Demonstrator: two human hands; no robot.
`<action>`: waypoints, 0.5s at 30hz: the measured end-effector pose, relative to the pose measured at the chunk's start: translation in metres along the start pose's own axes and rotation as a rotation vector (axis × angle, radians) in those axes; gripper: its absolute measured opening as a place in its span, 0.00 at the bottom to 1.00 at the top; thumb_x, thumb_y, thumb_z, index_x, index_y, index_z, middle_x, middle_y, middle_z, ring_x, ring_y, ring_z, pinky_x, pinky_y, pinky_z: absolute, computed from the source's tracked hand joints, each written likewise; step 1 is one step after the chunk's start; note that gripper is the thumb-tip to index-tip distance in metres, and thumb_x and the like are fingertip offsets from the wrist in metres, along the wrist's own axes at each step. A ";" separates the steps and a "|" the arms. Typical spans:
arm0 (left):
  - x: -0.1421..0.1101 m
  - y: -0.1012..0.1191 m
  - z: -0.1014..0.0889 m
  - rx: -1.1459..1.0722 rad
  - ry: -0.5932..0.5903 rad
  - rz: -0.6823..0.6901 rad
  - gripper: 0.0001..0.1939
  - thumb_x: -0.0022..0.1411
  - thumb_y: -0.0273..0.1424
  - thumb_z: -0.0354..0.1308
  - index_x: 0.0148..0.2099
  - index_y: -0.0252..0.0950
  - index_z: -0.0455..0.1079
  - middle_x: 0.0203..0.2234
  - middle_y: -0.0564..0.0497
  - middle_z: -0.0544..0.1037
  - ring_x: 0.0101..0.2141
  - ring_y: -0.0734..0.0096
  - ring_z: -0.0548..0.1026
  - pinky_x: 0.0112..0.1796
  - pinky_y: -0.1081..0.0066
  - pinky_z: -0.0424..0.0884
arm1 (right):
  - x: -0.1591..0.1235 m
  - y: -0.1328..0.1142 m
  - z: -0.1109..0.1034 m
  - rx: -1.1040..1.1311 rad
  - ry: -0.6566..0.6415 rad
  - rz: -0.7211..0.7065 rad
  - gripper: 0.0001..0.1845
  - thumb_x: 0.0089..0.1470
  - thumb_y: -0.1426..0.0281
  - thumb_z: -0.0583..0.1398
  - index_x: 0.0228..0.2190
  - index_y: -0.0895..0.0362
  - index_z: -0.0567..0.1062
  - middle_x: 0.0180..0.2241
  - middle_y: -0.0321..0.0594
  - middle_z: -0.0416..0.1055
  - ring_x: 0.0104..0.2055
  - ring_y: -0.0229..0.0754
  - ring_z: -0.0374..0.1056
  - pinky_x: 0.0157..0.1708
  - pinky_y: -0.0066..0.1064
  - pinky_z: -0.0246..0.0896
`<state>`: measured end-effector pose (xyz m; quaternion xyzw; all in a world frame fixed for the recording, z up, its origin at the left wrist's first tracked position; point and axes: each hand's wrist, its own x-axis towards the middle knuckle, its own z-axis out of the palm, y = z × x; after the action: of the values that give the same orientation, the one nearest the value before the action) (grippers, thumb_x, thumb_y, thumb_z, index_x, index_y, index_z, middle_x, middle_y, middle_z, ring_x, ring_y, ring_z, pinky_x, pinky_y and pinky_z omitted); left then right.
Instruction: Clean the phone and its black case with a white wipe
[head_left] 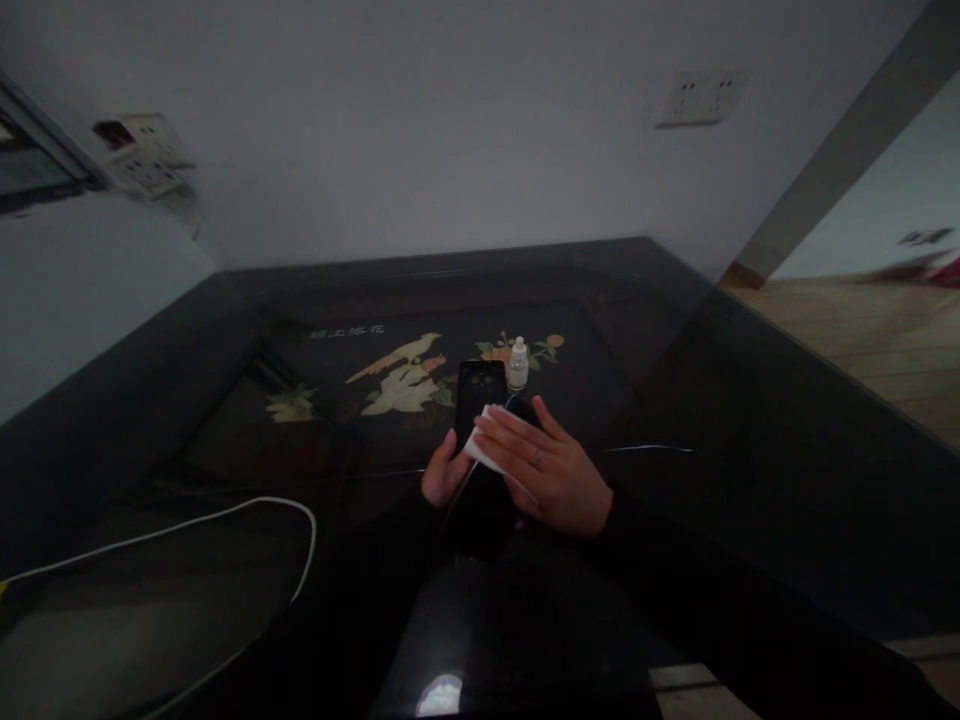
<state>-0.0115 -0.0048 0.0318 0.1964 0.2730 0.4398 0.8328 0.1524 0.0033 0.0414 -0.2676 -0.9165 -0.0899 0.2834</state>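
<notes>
A black phone [480, 395] lies back-up over the dark table, and my left hand [444, 472] grips its left edge with the thumb on top. My right hand [551, 465] lies across the phone, fingers together, pressing a white cloth or wipe [484, 440] onto its back. A ring shows on one finger of that hand. A small white dropper bottle [518, 364] stands upright just beyond the phone, apart from both hands.
The dark glass-topped table [675, 400] carries an inlaid bird-and-flower picture [401, 375]. A white cable [247, 515] curves over its near left part. Wall sockets [701, 97] sit on the wall behind, and a wooden floor [862, 330] lies at the right.
</notes>
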 end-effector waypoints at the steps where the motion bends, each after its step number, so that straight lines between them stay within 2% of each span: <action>1: 0.001 0.002 0.000 -0.018 -0.003 -0.002 0.31 0.61 0.48 0.40 0.61 0.37 0.53 0.54 0.43 0.65 0.54 0.58 0.63 0.51 0.60 0.61 | 0.000 -0.002 0.001 0.019 -0.021 -0.061 0.23 0.56 0.73 0.50 0.54 0.61 0.61 0.57 0.44 0.58 0.62 0.43 0.46 0.61 0.49 0.34; 3: 0.002 0.004 0.001 -0.054 -0.012 -0.014 0.28 0.61 0.46 0.45 0.58 0.35 0.58 0.52 0.43 0.66 0.51 0.61 0.66 0.49 0.58 0.63 | 0.000 -0.003 0.003 0.031 -0.035 -0.114 0.24 0.55 0.73 0.51 0.54 0.61 0.61 0.57 0.44 0.59 0.62 0.42 0.46 0.61 0.48 0.34; 5: 0.003 0.006 0.001 -0.079 -0.021 -0.036 0.22 0.60 0.41 0.50 0.54 0.35 0.61 0.50 0.44 0.67 0.47 0.64 0.68 0.46 0.57 0.66 | 0.000 0.001 0.002 0.005 -0.010 -0.047 0.24 0.56 0.75 0.49 0.54 0.60 0.61 0.56 0.44 0.59 0.62 0.42 0.47 0.61 0.49 0.32; 7: 0.002 0.006 0.000 -0.090 -0.027 -0.056 0.19 0.61 0.38 0.49 0.52 0.35 0.63 0.48 0.46 0.68 0.45 0.64 0.69 0.43 0.58 0.67 | -0.001 0.004 0.001 -0.022 0.017 0.043 0.23 0.56 0.77 0.48 0.54 0.60 0.61 0.57 0.44 0.58 0.61 0.43 0.48 0.61 0.50 0.32; 9: 0.000 0.005 -0.001 -0.091 -0.029 -0.065 0.21 0.62 0.40 0.46 0.52 0.35 0.64 0.48 0.45 0.68 0.45 0.64 0.69 0.43 0.59 0.67 | -0.002 0.001 0.001 -0.013 0.015 0.032 0.22 0.56 0.76 0.48 0.53 0.61 0.62 0.57 0.44 0.58 0.62 0.43 0.48 0.61 0.49 0.33; 12: -0.003 0.005 -0.002 -0.064 -0.021 -0.051 0.28 0.59 0.49 0.43 0.53 0.36 0.66 0.46 0.44 0.71 0.46 0.63 0.69 0.47 0.65 0.66 | -0.002 -0.010 0.003 0.047 -0.025 -0.136 0.23 0.56 0.73 0.50 0.53 0.62 0.62 0.57 0.42 0.58 0.62 0.43 0.45 0.61 0.46 0.33; 14: -0.003 0.003 -0.002 0.139 0.061 0.038 0.33 0.58 0.53 0.41 0.53 0.36 0.67 0.45 0.44 0.73 0.47 0.64 0.70 0.47 0.68 0.65 | -0.001 -0.012 0.002 0.058 -0.029 -0.184 0.23 0.56 0.72 0.50 0.54 0.62 0.61 0.57 0.41 0.57 0.62 0.43 0.45 0.62 0.46 0.32; 15: -0.002 0.002 -0.001 0.278 0.121 0.097 0.33 0.58 0.53 0.40 0.53 0.35 0.67 0.45 0.44 0.73 0.46 0.65 0.71 0.47 0.67 0.66 | -0.001 -0.010 0.001 0.046 -0.016 -0.162 0.23 0.56 0.73 0.49 0.54 0.62 0.61 0.57 0.42 0.57 0.62 0.42 0.45 0.62 0.46 0.30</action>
<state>-0.0148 -0.0051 0.0326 0.2958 0.3708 0.4487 0.7574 0.1470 -0.0057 0.0403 -0.1868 -0.9392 -0.0892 0.2741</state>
